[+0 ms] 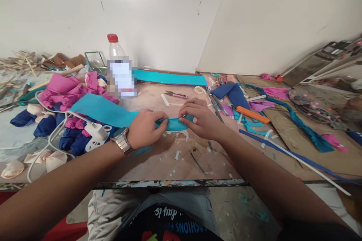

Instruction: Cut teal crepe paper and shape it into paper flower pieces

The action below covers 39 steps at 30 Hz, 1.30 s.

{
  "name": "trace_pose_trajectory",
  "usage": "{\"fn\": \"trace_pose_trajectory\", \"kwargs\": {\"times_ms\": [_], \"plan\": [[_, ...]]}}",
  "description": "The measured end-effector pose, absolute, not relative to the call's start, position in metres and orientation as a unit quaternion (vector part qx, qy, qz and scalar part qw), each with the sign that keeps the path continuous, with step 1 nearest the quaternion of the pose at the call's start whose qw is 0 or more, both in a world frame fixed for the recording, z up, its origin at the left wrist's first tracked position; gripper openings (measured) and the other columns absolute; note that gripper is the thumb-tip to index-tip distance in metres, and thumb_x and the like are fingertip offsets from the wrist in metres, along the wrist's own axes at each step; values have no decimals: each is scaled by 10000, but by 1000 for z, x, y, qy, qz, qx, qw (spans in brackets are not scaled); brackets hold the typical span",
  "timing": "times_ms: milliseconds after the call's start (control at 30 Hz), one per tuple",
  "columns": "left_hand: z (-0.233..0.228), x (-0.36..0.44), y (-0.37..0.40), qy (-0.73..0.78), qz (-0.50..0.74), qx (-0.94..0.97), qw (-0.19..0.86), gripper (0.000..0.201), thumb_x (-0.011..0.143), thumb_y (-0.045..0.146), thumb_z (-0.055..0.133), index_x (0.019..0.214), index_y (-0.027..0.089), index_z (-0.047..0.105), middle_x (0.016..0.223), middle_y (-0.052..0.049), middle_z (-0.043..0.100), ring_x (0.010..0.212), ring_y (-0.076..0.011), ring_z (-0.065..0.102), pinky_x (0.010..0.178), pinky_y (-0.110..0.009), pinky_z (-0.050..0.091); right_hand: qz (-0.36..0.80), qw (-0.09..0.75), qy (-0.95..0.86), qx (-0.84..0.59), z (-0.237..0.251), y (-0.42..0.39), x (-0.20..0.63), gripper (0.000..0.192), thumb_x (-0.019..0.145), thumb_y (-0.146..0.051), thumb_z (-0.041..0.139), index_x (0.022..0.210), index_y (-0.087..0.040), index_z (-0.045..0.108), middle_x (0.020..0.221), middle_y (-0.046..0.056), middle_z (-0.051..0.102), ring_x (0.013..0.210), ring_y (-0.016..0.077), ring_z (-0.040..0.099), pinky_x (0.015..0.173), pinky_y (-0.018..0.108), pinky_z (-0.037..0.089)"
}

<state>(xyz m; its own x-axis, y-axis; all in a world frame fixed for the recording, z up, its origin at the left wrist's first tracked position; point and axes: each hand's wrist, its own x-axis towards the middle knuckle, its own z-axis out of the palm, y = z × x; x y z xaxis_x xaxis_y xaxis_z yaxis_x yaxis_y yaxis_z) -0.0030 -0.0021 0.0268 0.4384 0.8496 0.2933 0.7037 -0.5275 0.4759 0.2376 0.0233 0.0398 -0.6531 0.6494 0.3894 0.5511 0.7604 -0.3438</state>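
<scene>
A long turquoise foam strip [98, 110] lies across the worktable [158, 162], its right end folded into a narrow band. My left hand [147, 128], with a metal watch on the wrist, pinches the folded band from the left. My right hand [199, 118] presses and pinches the band's right end, a ring on one finger. Both hands rest on the table near its middle, touching the strip.
Pink and navy foam pieces [70, 92] and a white glue gun [96, 135] with cord lie at left. A plastic bottle [118, 67], another turquoise sheet [169, 78], small scissors [177, 94], an orange cutter [253, 115] and blue scraps [230, 94] sit behind and right.
</scene>
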Motion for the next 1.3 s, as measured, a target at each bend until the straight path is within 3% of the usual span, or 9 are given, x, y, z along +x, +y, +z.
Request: {"fn": "trace_pose_trajectory", "kwargs": {"times_ms": [133,300,500,633,833,1167,1300], "plan": [[26,-3,-2,475,256,831,134,220,939,289,543,908,216,749,786,-38,755,779,-242,669,747,-373,463,91,242,-908,-331,40,24,238,153,1010,-311,553,930,-222,648,965,67,717,1146,284,547,1014,478,359],[26,-2,-3,436,265,845,162,213,942,326,557,973,216,736,920,-29,784,828,-242,687,816,-394,471,119,247,-903,-331,36,23,235,156,991,-336,612,919,-218,684,932,52,729,1079,262,590,989,452,378],[28,-1,-4,441,269,842,155,210,938,287,533,889,214,723,800,-18,762,746,-229,658,775,-388,446,165,260,-896,-320,37,24,237,247,924,-388,716,1111,-228,699,1039,52,764,997,233,678,938,411,457],[30,-2,-4,450,270,835,167,190,917,294,556,855,209,715,796,-14,757,737,-227,641,762,-382,433,195,276,-882,-328,39,24,237,183,943,-334,669,1069,-211,721,1009,54,779,942,208,708,818,337,522],[26,-2,-4,387,289,855,188,198,935,297,561,952,223,744,894,0,784,800,-210,671,843,-373,433,222,273,-880,-318,36,21,234,141,928,-289,686,1029,-207,739,981,38,783,921,187,712,848,316,517],[26,-2,-4,388,286,856,186,158,912,255,572,861,208,714,869,11,778,760,-186,661,854,-379,421,213,261,-882,-329,39,23,236,157,953,-313,649,969,-205,763,911,41,781,886,192,689,826,327,493],[27,-1,-4,384,287,856,192,139,896,235,575,847,204,701,853,14,771,744,-177,650,864,-378,419,268,258,-863,-343,40,22,236,193,940,-363,663,955,-202,768,921,47,783,877,193,699,803,320,510]]}}
